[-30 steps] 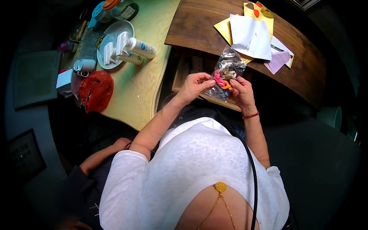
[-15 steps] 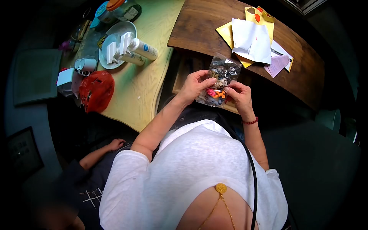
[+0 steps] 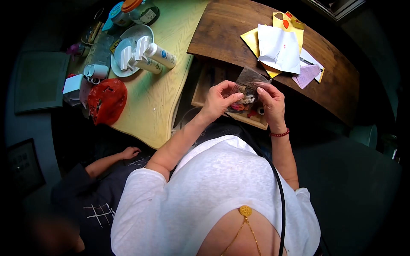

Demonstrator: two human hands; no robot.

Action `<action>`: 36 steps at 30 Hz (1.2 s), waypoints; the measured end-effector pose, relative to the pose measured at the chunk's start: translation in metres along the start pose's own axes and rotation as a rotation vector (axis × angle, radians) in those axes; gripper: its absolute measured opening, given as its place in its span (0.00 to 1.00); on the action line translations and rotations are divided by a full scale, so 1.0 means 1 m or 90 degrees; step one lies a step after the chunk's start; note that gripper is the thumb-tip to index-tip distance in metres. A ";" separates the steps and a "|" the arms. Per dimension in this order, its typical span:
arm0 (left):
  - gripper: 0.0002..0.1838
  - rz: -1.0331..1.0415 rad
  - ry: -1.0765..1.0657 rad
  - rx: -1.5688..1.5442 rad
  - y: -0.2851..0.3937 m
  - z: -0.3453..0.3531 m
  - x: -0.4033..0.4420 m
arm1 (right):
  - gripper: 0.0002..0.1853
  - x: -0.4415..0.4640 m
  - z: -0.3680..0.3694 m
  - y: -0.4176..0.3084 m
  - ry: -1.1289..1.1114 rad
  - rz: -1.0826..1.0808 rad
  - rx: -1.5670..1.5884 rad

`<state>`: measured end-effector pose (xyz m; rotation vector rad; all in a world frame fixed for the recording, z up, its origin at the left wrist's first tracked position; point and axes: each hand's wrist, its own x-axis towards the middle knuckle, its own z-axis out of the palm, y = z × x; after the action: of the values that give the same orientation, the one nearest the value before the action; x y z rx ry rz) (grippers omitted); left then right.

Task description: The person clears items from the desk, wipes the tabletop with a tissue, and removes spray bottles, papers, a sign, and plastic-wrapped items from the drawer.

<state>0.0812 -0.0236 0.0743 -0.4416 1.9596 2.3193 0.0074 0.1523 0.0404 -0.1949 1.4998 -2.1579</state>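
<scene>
A clear plastic bag (image 3: 250,78) is held up in front of me, above an open wooden drawer (image 3: 200,94). Small multicoloured items, too little to name, show through its lower part. My left hand (image 3: 220,100) is closed on the bag's left side, thumb across the front. My right hand (image 3: 272,102) pinches its right edge near the upper part, and a red beaded bracelet circles that wrist. Inside the drawer, below the bag, a few small things are partly hidden by the bag and my fingers.
On the brown wooden desk (image 3: 230,32) lie white paper (image 3: 277,49), yellow sheets, a pink slip and a pen. The pale table (image 3: 171,85) at left carries spray bottles (image 3: 162,55), a bowl, jars and a red bag (image 3: 107,101). Another person's hand (image 3: 130,152) rests at lower left.
My right hand has moved up along the bag's edge. The bag now tips so its coloured contents show less, and more of the drawer is visible. The other person's arm has shifted slightly.
</scene>
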 end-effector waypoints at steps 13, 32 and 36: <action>0.15 -0.171 -0.207 -0.154 -0.015 0.024 0.005 | 0.14 0.013 0.006 0.011 -0.061 0.023 0.599; 0.19 -0.040 -0.018 -0.142 -0.018 0.010 0.005 | 0.12 -0.004 -0.013 0.010 -0.015 0.057 0.333; 0.19 -0.041 -0.031 -0.126 -0.021 0.008 0.004 | 0.12 -0.005 -0.014 0.011 -0.010 0.073 0.319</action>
<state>0.0815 -0.0128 0.0545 -0.4505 1.6766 2.4687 0.0093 0.1635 0.0253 0.0480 0.8956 -2.3475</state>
